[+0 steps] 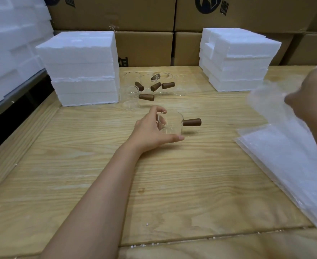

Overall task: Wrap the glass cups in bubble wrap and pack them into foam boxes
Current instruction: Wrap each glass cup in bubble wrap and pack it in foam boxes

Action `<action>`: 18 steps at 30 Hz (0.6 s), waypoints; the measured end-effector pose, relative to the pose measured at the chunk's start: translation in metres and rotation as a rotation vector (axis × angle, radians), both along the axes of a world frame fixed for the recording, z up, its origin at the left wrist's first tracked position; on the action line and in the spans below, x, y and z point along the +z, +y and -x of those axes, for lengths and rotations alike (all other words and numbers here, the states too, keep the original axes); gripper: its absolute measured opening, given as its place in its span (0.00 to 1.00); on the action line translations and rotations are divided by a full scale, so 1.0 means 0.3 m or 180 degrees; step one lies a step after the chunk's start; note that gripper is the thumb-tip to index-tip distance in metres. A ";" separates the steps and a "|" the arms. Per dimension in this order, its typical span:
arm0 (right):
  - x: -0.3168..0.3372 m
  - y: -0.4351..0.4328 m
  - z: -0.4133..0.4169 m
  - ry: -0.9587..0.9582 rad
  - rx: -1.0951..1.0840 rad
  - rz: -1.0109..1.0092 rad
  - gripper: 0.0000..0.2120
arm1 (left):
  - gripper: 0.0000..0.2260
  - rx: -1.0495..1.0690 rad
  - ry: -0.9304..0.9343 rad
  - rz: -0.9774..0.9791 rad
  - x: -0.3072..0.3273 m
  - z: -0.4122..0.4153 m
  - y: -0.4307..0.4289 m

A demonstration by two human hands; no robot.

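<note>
Head view: left hand [150, 130] grips a glass cup [171, 126], right hand [307, 98] lifts bubble wrap [265, 105], foam boxes [83, 70] stacked shut

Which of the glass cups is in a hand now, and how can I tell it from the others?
The glass cup nearest the camera, gripped by the left hand; its brown handle points right. The other cups stand untouched between the foam stacks.

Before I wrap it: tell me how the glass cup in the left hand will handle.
The glass cup looks thin and clear, so probably fragile and slick. Its brown handle juts sideways, likely shifting the balance that way. The left hand grips the body, not the handle, which seems steadier.
</note>
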State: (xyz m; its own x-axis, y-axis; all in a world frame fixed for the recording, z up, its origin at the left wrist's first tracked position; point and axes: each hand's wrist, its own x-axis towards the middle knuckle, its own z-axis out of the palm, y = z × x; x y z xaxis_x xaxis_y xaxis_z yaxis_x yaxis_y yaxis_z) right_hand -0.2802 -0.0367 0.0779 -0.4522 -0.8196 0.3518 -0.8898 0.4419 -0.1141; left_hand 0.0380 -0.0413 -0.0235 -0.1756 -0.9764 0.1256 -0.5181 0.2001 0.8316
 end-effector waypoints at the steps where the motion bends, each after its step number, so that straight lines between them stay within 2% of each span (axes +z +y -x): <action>1: 0.022 0.015 -0.031 0.0319 0.0169 0.0419 0.05 | 0.39 -0.0051 -0.0043 -0.0006 0.003 0.001 0.004; 3: 0.072 0.071 -0.126 0.0747 0.0576 0.1331 0.05 | 0.37 -0.0162 -0.0113 0.0000 0.009 0.004 0.010; 5: 0.097 0.122 -0.239 0.0659 0.1082 0.1852 0.05 | 0.34 -0.0241 -0.0149 0.0012 0.013 0.006 0.017; 8: 0.070 0.124 -0.373 0.0487 0.1645 0.1662 0.08 | 0.32 -0.0359 -0.0165 0.0076 0.019 0.008 0.023; 13: -0.088 0.030 -0.425 0.0293 0.1816 0.1127 0.10 | 0.33 -0.0505 -0.0030 0.0102 0.016 0.002 0.020; 16: -0.171 -0.023 -0.427 0.0311 0.1841 0.1295 0.11 | 0.30 -0.0524 0.0419 0.0096 0.013 -0.004 0.015; 18: -0.199 -0.040 -0.428 0.0268 0.1898 0.1507 0.10 | 0.30 -0.0276 0.0856 0.0143 0.006 -0.003 0.002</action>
